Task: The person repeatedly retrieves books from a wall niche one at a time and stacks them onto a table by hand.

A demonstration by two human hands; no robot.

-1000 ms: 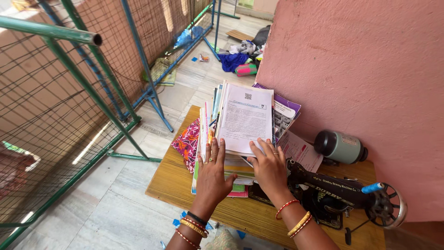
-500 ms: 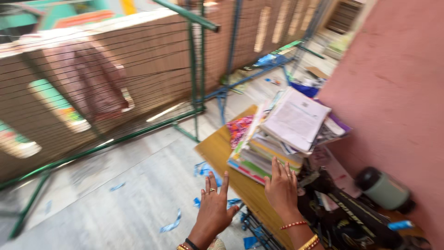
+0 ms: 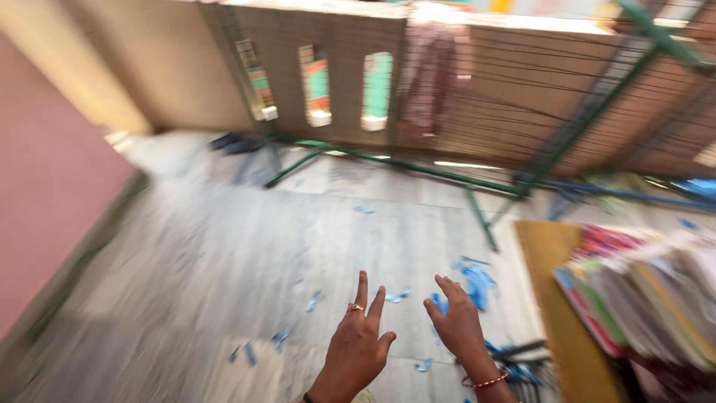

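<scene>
Hovering over the pale tiled floor, both hands are empty and spread. The left hand has its fingers fanned and grasps nothing, a ring showing on one finger; the right hand is likewise released, fingers loosely curled, a red bangle at the wrist.

The stack of books and papers lies on the wooden table, well to the right of the right hand and not touched by either hand. The picture is blurred, so single volumes in the stack cannot be told apart; the pile leans but rests on the tabletop, close to its left edge.

Judged from how things lie, the books are piled in one heap and the hands are off them, so any handling of the stack looks to be set aside for the moment. Whether more sorting is left cannot be told.

To the left of the table, blue paper scraps are scattered over the floor, some just beyond the fingertips. Farther from the table stand a green metal frame and a wire-mesh railing, with a pink wall at the far left.
</scene>
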